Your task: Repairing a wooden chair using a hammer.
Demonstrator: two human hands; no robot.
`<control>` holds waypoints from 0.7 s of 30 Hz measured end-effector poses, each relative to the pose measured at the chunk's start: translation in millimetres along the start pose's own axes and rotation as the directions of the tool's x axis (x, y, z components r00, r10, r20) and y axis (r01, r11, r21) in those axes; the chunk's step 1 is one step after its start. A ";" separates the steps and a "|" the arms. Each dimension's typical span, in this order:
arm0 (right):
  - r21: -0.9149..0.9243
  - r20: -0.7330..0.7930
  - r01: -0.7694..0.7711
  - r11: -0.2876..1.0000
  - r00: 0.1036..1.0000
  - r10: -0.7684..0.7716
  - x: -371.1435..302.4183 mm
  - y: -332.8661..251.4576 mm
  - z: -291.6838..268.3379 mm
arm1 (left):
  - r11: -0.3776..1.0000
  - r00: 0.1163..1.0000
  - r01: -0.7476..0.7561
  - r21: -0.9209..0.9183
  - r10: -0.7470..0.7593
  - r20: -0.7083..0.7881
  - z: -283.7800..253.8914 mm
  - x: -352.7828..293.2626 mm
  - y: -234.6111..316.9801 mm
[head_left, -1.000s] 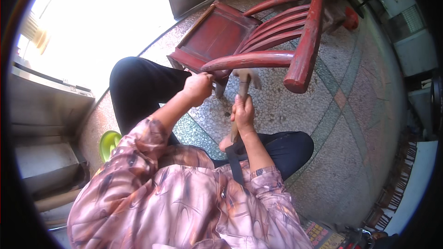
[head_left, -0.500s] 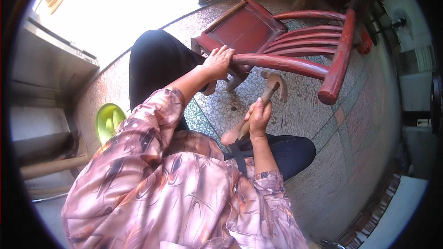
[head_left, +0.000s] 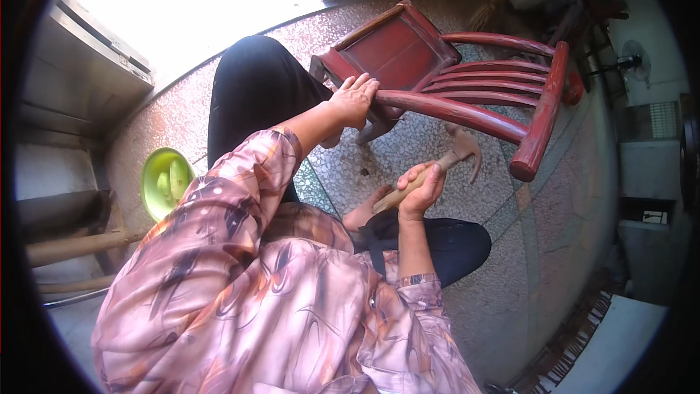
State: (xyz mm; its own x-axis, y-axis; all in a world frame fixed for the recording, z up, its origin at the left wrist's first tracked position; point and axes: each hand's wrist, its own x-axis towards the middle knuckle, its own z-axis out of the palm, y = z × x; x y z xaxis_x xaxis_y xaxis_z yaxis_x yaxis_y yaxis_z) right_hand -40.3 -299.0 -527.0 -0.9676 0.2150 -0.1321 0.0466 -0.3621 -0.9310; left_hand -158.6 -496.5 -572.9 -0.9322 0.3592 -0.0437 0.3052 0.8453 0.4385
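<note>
A red wooden chair [head_left: 394,47] lies tipped over on the floor, its slatted back pointing right. My left hand [head_left: 354,101] rests on the corner where the seat meets a back post, with its fingers stretched out flat; the thumb is hidden. In my right hand [head_left: 421,191] is a claw hammer [head_left: 455,152], gripped by its wooden handle. The hammer head is below the chair's near back post and apart from my left hand. Its claw curves toward the right.
A green bowl [head_left: 149,191] with pale green oblong things in it sits by my left side. My bent knees, in dark trousers, frame the speckled floor [head_left: 350,168]. A straw broom [head_left: 499,0] stands behind the chair, and a white fan [head_left: 636,62] is at the far right.
My right hand has tilted the hammer, swinging its head right and down. My left hand stays on the chair. The whole view has shifted slightly.
</note>
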 end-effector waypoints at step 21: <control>0.277 0.089 -0.444 0.852 0.895 0.437 11.3 21.7 -2.3 | 1.000 0.997 -0.015 0.006 0.014 0.077 -5.7 1.8 1.1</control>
State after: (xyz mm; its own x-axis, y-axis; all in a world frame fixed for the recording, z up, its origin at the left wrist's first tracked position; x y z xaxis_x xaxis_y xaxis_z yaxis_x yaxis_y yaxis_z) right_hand -49.6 -302.3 -549.6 -0.8676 -0.0467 -0.4950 0.4007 -0.6551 -0.6406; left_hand -161.1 -497.2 -567.5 -0.9099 0.4009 -0.1068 0.3203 0.8424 0.4333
